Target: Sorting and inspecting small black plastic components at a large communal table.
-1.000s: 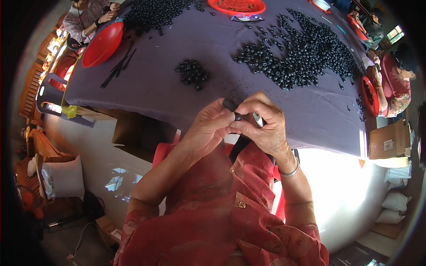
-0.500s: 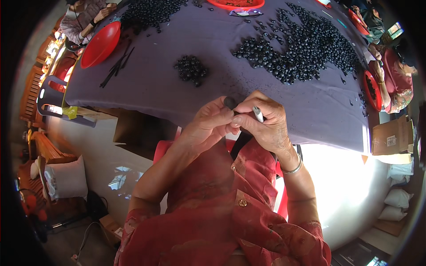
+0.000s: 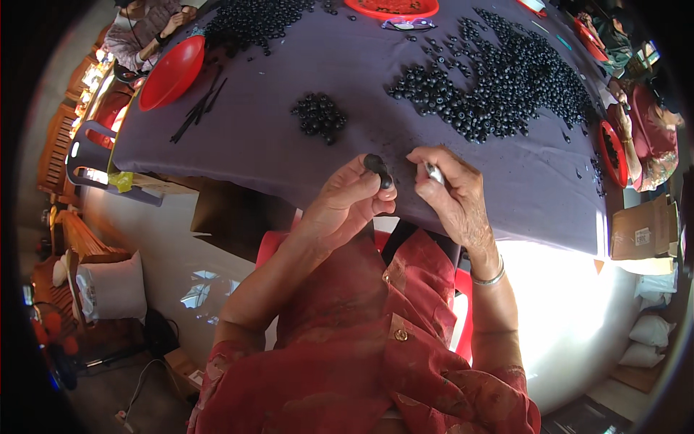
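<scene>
Over the table's near edge, my left hand [image 3: 340, 202] pinches a small black piece [image 3: 376, 166], rounded at its upper end, between thumb and fingers. Its exact kind is too small to make out. My right hand [image 3: 459, 199], a short gap to the right, is closed around a slim white pen-like tool [image 3: 435, 173]; its far end is hidden by the fingers. Just beyond my left hand lies a small pile of round, black bead-like pieces [image 3: 319, 118]. A much larger spread of the same pieces [image 3: 491, 87] covers the table to the right.
The table wears a purple-grey cloth [image 3: 253, 137]. Black strips [image 3: 199, 108] lie near a red basin [image 3: 173, 72] at the left. Glasses [image 3: 409, 24] rest before another red basin [image 3: 390, 9]. Other people sit at the left and right sides. A cardboard box [image 3: 643, 231] stands at the right.
My hands have come apart. The right has moved away to the right with the white tool, and the left still holds the black piece, now showing more of it. The whole view has shifted slightly.
</scene>
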Demonstrator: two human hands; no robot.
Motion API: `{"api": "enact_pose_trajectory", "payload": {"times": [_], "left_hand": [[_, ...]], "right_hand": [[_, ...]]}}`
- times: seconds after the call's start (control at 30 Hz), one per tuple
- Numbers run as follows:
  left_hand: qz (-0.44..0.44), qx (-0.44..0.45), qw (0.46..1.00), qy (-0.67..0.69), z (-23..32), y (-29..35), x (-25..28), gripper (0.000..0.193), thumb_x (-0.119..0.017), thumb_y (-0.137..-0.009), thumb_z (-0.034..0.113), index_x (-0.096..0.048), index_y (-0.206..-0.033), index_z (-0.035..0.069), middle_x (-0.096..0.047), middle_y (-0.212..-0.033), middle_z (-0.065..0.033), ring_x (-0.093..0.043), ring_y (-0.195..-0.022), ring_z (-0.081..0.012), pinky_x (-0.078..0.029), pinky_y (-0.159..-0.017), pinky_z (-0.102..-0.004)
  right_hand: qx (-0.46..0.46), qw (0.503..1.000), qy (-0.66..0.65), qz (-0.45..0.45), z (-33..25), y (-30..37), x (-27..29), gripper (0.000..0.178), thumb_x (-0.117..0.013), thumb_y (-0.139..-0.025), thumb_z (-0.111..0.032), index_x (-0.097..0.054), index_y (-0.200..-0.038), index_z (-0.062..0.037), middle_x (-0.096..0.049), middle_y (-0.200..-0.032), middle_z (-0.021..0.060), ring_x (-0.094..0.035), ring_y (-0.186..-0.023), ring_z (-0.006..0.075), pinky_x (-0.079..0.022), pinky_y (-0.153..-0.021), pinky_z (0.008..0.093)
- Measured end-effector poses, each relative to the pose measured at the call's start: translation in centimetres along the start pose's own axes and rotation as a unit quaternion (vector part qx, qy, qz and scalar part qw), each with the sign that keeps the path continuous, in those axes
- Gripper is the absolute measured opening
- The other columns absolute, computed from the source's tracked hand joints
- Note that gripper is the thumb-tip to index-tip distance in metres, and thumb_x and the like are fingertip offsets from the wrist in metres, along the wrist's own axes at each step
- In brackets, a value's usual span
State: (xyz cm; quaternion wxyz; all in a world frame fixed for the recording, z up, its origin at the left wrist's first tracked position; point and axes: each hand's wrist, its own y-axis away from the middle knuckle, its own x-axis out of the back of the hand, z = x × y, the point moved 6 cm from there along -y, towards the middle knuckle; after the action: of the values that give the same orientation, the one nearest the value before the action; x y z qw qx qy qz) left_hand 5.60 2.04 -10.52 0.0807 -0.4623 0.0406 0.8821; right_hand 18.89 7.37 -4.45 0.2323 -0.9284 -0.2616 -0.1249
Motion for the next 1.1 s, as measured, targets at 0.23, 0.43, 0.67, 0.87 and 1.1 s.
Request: {"api": "enact_pose_trajectory", "payload": {"times": [0.23,0.43,0.67,0.87,1.1], "left_hand": [[-0.026,-0.039,0.999,0.010,0.8,0.2,-0.2,0.006,-0.055,-0.092,0.011,-0.054,-0.098,0.011,-0.060,-0.090,-0.0017,-0.058,-0.084,-0.0123,-0.050,-0.080,-0.0314],[-0.019,-0.034,0.999,0.007,0.6,0.1,-0.2,0.007,-0.053,-0.093,0.010,-0.057,-0.098,0.012,-0.062,-0.096,-0.0022,-0.060,-0.090,-0.0126,-0.050,-0.083,-0.0331],[-0.026,-0.033,0.999,0.015,0.4,-0.1,0.6,0.005,-0.053,-0.093,0.009,-0.056,-0.096,0.011,-0.062,-0.093,-0.0020,-0.060,-0.089,-0.0127,-0.049,-0.084,-0.0338],[-0.009,-0.020,0.999,0.027,0.1,0.0,0.3,0.003,-0.053,-0.094,0.011,-0.055,-0.094,0.011,-0.061,-0.090,-0.0015,-0.060,-0.087,-0.0119,-0.049,-0.086,-0.0360],[-0.001,-0.022,1.000,0.012,0.2,0.2,0.1,0.003,-0.052,-0.094,0.012,-0.055,-0.094,0.011,-0.061,-0.092,-0.0017,-0.060,-0.086,-0.0123,-0.049,-0.089,-0.0379]], "right_hand": [[0.157,0.976,0.146,-0.035,-2.1,0.4,-1.6,0.029,-0.071,-0.077,-0.016,-0.064,-0.102,-0.0021,-0.059,-0.074,0.0077,-0.055,-0.059,0.0196,-0.046,-0.054,0.0298],[0.201,0.955,0.216,0.005,-2.9,0.4,-1.7,0.030,-0.075,-0.068,-0.022,-0.065,-0.094,-0.0087,-0.048,-0.063,0.0037,-0.050,-0.054,0.0220,-0.042,-0.048,0.0354],[0.178,0.965,0.192,-0.032,-2.2,0.3,-1.7,0.029,-0.074,-0.074,-0.017,-0.066,-0.100,-0.0051,-0.056,-0.067,0.0057,-0.053,-0.056,0.0205,-0.044,-0.050,0.0312],[0.157,0.980,0.125,0.003,-1.5,0.4,-1.8,0.027,-0.073,-0.075,-0.019,-0.064,-0.097,-0.0073,-0.053,-0.065,0.0053,-0.055,-0.055,0.0233,-0.044,-0.048,0.0349],[0.149,0.975,0.160,-0.032,-1.6,0.5,-1.6,0.029,-0.071,-0.078,-0.012,-0.065,-0.105,-0.0045,-0.059,-0.071,0.0082,-0.057,-0.057,0.0212,-0.046,-0.052,0.0296]]}}
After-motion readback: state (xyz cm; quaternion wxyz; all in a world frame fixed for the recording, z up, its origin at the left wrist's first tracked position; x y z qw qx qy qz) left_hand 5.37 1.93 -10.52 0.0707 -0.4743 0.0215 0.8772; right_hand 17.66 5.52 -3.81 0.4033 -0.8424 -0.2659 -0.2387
